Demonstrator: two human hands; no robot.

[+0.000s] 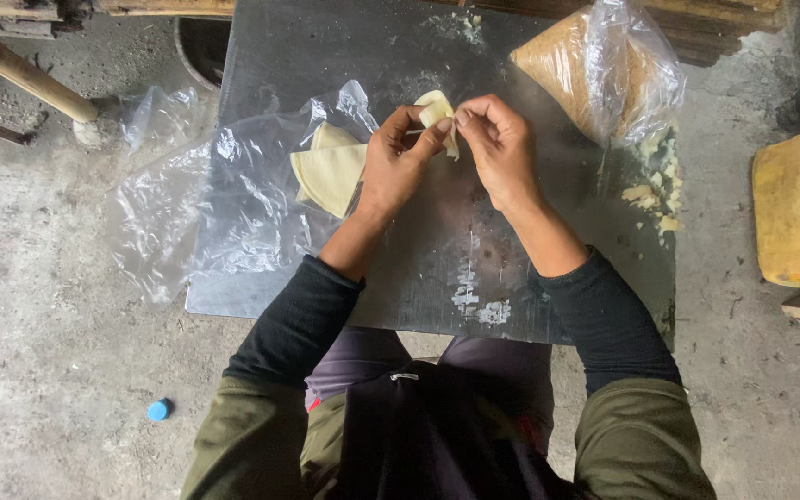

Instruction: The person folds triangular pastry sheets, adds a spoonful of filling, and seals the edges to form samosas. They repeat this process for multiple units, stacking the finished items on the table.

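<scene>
Carefully: my left hand [398, 159] and right hand [500, 146] pinch one thin dough wrapper [437, 111]; pulling harder could tear it.

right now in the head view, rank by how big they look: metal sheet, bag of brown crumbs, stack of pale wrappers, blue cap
1. metal sheet
2. bag of brown crumbs
3. stack of pale wrappers
4. blue cap
The cap lies lower on the floor, yet is plainly smallest.

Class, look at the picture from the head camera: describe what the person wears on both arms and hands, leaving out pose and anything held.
Both arms wear close-fitting black long sleeves ending partway along the forearm, with olive-green outer sleeves bunched above the elbows. The left hand and right hand are bare: no gloves, rings or watch show.
</scene>
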